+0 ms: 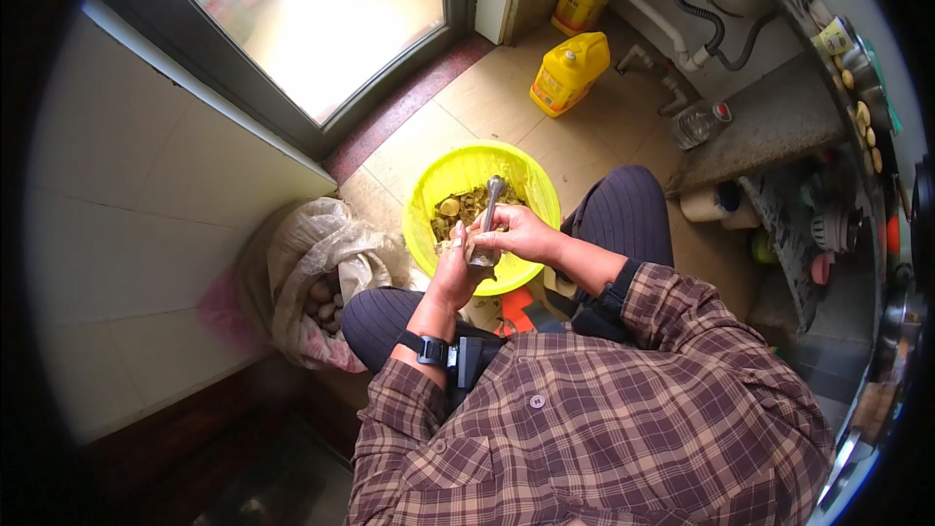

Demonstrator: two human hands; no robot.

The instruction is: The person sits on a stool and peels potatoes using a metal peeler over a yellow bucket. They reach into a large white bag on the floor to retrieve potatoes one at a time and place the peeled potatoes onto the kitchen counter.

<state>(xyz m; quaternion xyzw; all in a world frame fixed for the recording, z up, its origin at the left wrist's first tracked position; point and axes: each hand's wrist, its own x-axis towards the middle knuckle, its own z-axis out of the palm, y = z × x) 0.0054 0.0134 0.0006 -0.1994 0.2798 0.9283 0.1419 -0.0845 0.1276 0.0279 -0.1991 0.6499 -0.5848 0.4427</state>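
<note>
Over a yellow-green plastic basin (537,168) between my knees, both hands meet. My right hand (520,234) grips a metal tool (493,197) with a long handle, which looks like a peeler or knife; its handle end points away from me. My left hand (456,270) is closed around a small thing beside the tool's lower end, mostly hidden by the fingers, so I cannot tell what it is. Brownish peelings (467,208) lie in the basin, with a round pale piece (449,207) among them.
An open woven sack (292,256) of potatoes (325,299) stands by my left knee. Yellow jugs (570,73) stand on the tiled floor ahead. A clear plastic bottle (694,124) is near the concrete slab (767,117) at right. A glass door (329,29) stands at front left.
</note>
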